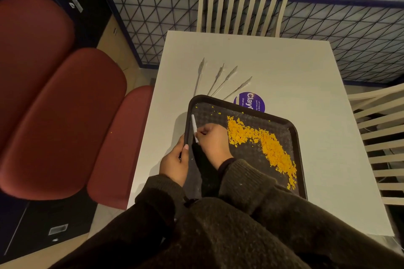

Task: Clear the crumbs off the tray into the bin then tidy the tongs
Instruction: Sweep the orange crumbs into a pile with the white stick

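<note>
A dark tray (244, 109) lies on the white table (284, 67), with a band of orange crumbs (266, 146) running along its right half. My left hand (175, 164) grips the tray's left rim. Over the tray's left part, my right hand (213, 142) is closed on a brush with a white handle (194, 125); its dark bristles (204, 166) point down toward me. Two pairs of metal tongs (218, 79) lie on the table just beyond the tray's far edge. No bin is in view.
A round purple sticker (251, 100) sits on the table, partly under the tray's far edge. Red cushioned seats (65, 105) stand to the left, a slatted white chair (242, 6) at the far side, another (380, 137) on the right.
</note>
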Motion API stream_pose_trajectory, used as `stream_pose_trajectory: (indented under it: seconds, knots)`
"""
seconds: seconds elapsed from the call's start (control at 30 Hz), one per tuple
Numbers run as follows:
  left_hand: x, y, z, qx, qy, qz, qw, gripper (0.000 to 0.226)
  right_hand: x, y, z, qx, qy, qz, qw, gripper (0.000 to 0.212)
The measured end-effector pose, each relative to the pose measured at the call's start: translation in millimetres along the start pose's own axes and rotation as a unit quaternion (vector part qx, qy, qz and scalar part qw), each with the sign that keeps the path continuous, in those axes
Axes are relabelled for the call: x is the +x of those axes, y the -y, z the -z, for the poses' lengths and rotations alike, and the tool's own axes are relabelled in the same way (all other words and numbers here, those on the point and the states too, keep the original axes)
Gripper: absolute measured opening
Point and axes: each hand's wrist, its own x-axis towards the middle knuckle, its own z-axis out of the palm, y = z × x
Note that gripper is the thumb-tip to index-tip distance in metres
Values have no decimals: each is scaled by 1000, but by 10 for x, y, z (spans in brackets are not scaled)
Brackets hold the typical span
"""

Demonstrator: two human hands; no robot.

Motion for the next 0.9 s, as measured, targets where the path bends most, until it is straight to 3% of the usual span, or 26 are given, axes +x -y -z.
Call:
stream_pose_trajectory:
  seconds: [0.27, 0.63, 0.77, 0.9]
  knots:
    - [-24, -84, 26, 24, 4, 7, 1000, 40, 428, 85, 103, 22, -40, -43, 998, 16]
    - [-43, -63, 22, 16, 7, 23, 1000, 42, 397, -667, 508, 14, -101, -166, 981, 14]
    - [-34, -39, 24, 8, 16, 26, 999, 42, 337, -814, 613, 0, -127, -176, 976, 12]
    - [-21, -49, 21, 2, 19, 22, 1000, 42, 181, -701, 585, 40, -117, -121, 985, 10]
